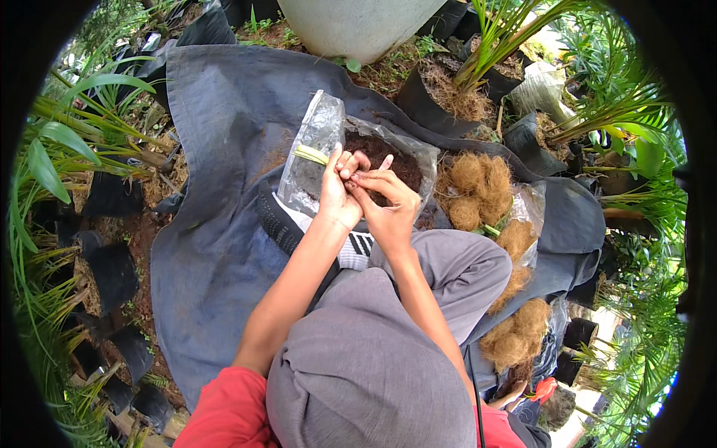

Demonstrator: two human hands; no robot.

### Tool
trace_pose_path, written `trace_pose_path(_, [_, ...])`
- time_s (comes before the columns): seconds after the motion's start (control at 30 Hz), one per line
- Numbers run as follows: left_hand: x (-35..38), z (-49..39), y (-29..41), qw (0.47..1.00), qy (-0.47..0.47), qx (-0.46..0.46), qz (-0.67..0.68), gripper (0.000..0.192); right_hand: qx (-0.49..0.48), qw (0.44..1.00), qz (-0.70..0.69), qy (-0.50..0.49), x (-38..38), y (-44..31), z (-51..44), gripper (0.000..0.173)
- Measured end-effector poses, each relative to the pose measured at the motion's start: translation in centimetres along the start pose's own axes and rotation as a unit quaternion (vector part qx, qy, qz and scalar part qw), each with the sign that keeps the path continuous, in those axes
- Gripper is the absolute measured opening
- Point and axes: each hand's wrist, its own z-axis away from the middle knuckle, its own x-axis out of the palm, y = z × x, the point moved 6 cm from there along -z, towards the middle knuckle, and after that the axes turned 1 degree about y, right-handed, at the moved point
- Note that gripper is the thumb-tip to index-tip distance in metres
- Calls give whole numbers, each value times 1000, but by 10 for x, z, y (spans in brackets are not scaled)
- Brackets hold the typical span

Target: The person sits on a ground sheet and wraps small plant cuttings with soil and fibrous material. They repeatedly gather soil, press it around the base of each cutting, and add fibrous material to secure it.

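Both my hands meet above a clear plastic bag [417, 148] that holds dark brown soil [386, 151]. My left hand [341, 190] is turned palm up with its fingers curled. The fingertips of my right hand [389, 204] pinch together at the left hand's fingers; whether something small lies between them cannot be told. Soil marks the fingertips. A pale green strip, perhaps a leaf or stalk piece [311, 154], lies on the bag's folded plastic, just left of my left hand. Balls of brown fibre [476, 187] lie to the right of the bag.
A dark cloth sheet [218, 269] covers the ground. More fibre balls [518, 330] lie at the lower right. Black polybags with plants [437, 101] and a large pale pot [367, 25] stand around the sheet. A shoe [280, 218] is below the bag. Part of another person's hand [510, 395] shows at the lower right.
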Motion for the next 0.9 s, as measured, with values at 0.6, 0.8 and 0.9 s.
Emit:
trace_pose_path(0.6, [12, 10, -2, 993, -55, -19, -98, 62, 27, 996, -72, 36, -4, -4, 1, 19])
trace_pose_path(0.8, [13, 5, 11, 998, -50, -17, -18, 58, 3, 1000, -23, -18, 2, -18, -13, 20])
trace_pose_path(0.9, [35, 13, 19, 991, -132, -17, 10, 57, -13, 999, -40, -29, 1, -29, -20, 27])
